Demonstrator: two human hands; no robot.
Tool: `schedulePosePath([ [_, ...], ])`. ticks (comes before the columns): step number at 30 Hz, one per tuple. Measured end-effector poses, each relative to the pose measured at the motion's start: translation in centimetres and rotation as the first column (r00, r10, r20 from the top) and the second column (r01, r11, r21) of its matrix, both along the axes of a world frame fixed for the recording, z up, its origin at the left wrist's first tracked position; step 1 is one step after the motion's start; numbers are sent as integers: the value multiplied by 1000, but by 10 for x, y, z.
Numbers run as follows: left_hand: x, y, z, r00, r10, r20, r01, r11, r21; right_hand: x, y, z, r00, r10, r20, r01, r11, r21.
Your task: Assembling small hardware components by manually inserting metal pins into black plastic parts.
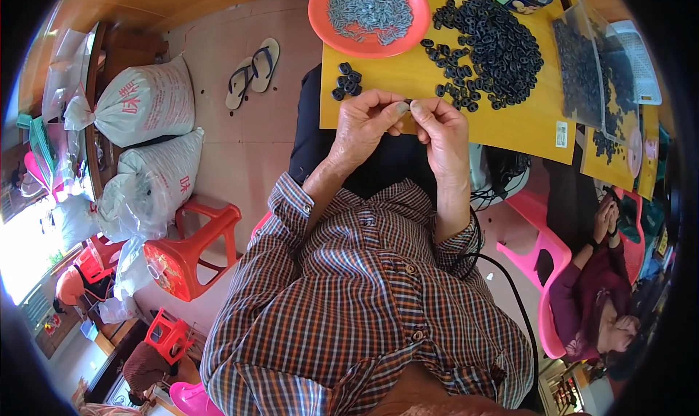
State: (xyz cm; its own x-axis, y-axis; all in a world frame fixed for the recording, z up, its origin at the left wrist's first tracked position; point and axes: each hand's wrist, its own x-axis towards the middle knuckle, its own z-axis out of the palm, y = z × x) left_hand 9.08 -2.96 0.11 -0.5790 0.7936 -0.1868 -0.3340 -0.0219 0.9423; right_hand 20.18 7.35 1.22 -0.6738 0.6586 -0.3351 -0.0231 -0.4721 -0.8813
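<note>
Together, pinched one small black rubber ring between left hand and right hand, fingertips closed. Kept close to big loose pile of black rings on yellow board, presumably for easy reach.

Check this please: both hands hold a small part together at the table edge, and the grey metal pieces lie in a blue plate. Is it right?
Not quite. The head view shows the plate is orange-red, not blue. The rest stands: the left hand and right hand pinch a small part together.

Sandals, 2 sacks (white), stool.
</note>
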Motion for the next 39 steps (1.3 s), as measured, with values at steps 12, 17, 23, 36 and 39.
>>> schedulePosePath([
  [12,-2,1,-4,986,-77,146,82,996,-27,7,-1,7,990,24,139,-46,986,161],
  [17,-1,3,-1,988,-80,133,87,995,-54,11,3,4,970,113,213,-169,949,266],
  [23,-2,1,-5,975,-103,197,103,995,8,10,1,6,983,93,156,-119,980,163],
  [36,-1,1,-5,969,-102,224,101,995,16,8,-1,6,986,55,157,-77,987,138],
  [39,-3,-1,-3,976,-105,190,108,994,-5,7,-2,6,985,80,152,-107,979,176],
])
